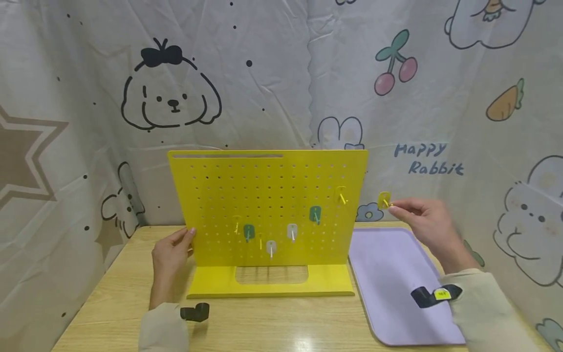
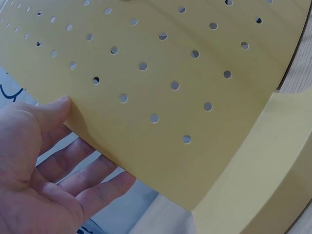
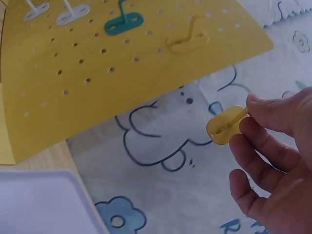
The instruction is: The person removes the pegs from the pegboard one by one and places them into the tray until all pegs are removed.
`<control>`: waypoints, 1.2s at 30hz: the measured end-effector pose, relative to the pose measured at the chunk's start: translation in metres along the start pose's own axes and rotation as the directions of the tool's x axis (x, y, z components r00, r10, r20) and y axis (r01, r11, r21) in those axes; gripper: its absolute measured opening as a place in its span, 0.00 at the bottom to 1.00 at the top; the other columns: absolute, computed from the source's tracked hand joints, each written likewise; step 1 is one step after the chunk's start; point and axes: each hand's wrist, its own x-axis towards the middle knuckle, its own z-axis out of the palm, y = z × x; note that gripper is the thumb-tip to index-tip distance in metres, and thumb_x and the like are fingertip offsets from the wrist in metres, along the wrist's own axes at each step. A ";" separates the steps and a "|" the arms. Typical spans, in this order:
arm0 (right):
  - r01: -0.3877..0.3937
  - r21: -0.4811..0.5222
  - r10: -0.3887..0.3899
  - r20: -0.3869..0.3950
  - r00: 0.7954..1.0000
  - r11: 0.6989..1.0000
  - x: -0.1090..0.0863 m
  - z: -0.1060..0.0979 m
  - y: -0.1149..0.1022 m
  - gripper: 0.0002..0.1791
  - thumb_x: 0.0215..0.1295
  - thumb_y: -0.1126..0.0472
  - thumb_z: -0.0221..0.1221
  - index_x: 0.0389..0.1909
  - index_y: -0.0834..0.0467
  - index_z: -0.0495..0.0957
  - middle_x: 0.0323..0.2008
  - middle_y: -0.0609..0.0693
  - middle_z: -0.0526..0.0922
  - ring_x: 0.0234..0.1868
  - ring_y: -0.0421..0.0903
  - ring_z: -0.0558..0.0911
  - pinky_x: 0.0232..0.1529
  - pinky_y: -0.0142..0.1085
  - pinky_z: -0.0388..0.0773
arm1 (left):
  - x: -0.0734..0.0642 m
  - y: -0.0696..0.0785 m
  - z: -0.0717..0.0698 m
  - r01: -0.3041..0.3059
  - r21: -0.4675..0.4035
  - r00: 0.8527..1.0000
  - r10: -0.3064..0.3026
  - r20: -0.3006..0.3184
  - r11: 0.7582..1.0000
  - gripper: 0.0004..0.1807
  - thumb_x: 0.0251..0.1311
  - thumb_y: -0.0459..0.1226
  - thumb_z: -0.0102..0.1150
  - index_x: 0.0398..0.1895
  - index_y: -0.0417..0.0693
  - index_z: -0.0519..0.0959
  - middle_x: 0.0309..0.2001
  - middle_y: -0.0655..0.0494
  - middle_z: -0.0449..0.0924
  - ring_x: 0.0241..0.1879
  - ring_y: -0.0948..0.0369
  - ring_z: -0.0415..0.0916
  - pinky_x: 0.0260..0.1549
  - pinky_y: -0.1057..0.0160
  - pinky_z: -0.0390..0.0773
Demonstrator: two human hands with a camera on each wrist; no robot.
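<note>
A yellow pegboard (image 1: 268, 205) stands upright on its base on the table. My left hand (image 1: 172, 252) grips its left edge; in the left wrist view the thumb (image 2: 56, 113) lies on the front face and the other fingers reach behind. To the right of the board, my right hand (image 1: 424, 222) pinches a yellow pegboard hook (image 1: 384, 200) by its prong, apart from the board, with the oval plate (image 3: 224, 126) outward. On the board are green hooks (image 1: 314, 214), white hooks (image 1: 292, 232) and yellow hooks (image 1: 341, 195).
A lilac tray (image 1: 391, 274) lies on the wooden table (image 1: 264, 322) to the right of the board, below my right forearm. A patterned cloth (image 1: 272, 98) hangs behind and at both sides. The board's base (image 1: 325, 281) has a wide cutout.
</note>
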 end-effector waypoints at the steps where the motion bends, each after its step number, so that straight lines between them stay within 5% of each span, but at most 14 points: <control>1: -0.006 0.006 0.005 0.010 1.000 1.000 0.000 0.002 0.004 0.19 0.70 0.53 0.63 0.51 0.65 0.84 0.45 0.59 0.85 0.43 0.50 0.77 0.40 0.31 0.76 | 0.000 0.000 0.000 -0.004 0.001 1.000 0.004 -0.001 1.000 0.33 0.70 0.56 0.55 0.67 0.42 0.74 0.58 0.39 0.78 0.53 0.47 0.80 0.44 0.61 0.85; 11: -0.128 0.003 0.127 0.111 0.986 0.992 0.007 0.035 0.050 0.20 0.72 0.56 0.62 0.54 0.67 0.82 0.50 0.63 0.83 0.52 0.61 0.78 0.53 0.57 0.78 | -0.002 -0.002 0.000 -0.015 -0.018 1.000 0.014 -0.022 1.000 0.33 0.70 0.56 0.55 0.66 0.42 0.74 0.58 0.40 0.78 0.53 0.47 0.80 0.43 0.62 0.85; 19: -0.232 -0.099 0.248 0.192 0.950 0.968 0.008 0.061 0.081 0.19 0.71 0.57 0.62 0.54 0.66 0.82 0.52 0.63 0.82 0.52 0.60 0.79 0.50 0.55 0.80 | -0.004 0.000 -0.001 -0.015 0.018 1.000 0.016 -0.021 1.000 0.33 0.70 0.57 0.54 0.67 0.43 0.74 0.58 0.39 0.78 0.52 0.47 0.81 0.44 0.61 0.85; 27: -0.112 -0.183 0.152 0.220 0.964 0.977 0.014 0.070 0.098 0.18 0.69 0.57 0.64 0.53 0.64 0.84 0.51 0.62 0.84 0.46 0.55 0.81 0.40 0.45 0.81 | -0.003 0.001 -0.003 -0.018 0.018 1.000 0.018 -0.019 1.000 0.32 0.70 0.56 0.55 0.66 0.43 0.75 0.57 0.40 0.79 0.51 0.48 0.82 0.44 0.60 0.85; 36: -0.050 -0.257 0.116 0.249 0.962 0.965 0.019 0.080 0.108 0.14 0.66 0.59 0.66 0.46 0.65 0.86 0.46 0.62 0.85 0.45 0.58 0.83 0.44 0.52 0.82 | -0.003 -0.001 -0.004 -0.026 0.019 0.999 0.027 -0.031 0.999 0.30 0.69 0.55 0.57 0.64 0.44 0.77 0.55 0.40 0.81 0.49 0.49 0.83 0.40 0.63 0.86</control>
